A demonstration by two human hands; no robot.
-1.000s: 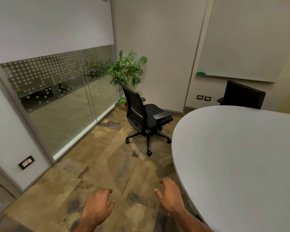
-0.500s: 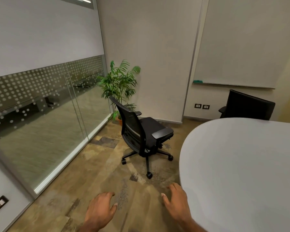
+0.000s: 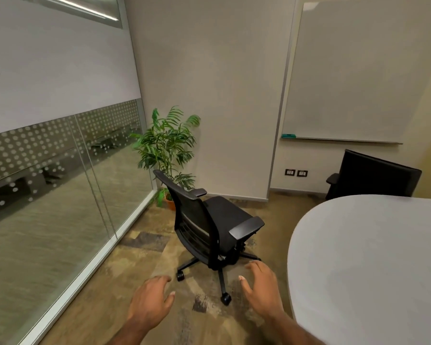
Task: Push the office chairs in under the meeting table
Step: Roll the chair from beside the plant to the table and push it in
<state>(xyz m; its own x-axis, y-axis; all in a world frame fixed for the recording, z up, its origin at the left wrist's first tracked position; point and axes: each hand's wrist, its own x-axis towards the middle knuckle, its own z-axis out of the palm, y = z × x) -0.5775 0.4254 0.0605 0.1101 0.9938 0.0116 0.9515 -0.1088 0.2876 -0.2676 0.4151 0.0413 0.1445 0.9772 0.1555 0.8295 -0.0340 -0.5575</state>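
Observation:
A black mesh-backed office chair (image 3: 204, 225) on castors stands out on the carpet, left of the white rounded meeting table (image 3: 368, 265), its back towards me and its seat angled right. A second black chair (image 3: 376, 176) sits close against the table's far edge. My left hand (image 3: 151, 301) and my right hand (image 3: 261, 288) are held out low in front of me, palms down, fingers apart, empty. Both hands are short of the near chair and touch nothing.
A glass partition wall (image 3: 60, 200) runs along the left. A potted plant (image 3: 167, 155) stands in the corner behind the near chair. A whiteboard (image 3: 358, 75) hangs on the far wall, with wall sockets (image 3: 296, 173) below it.
I have walked towards the near chair, which now looks larger and closer. Both hands have risen in view and reach further forward, still empty.

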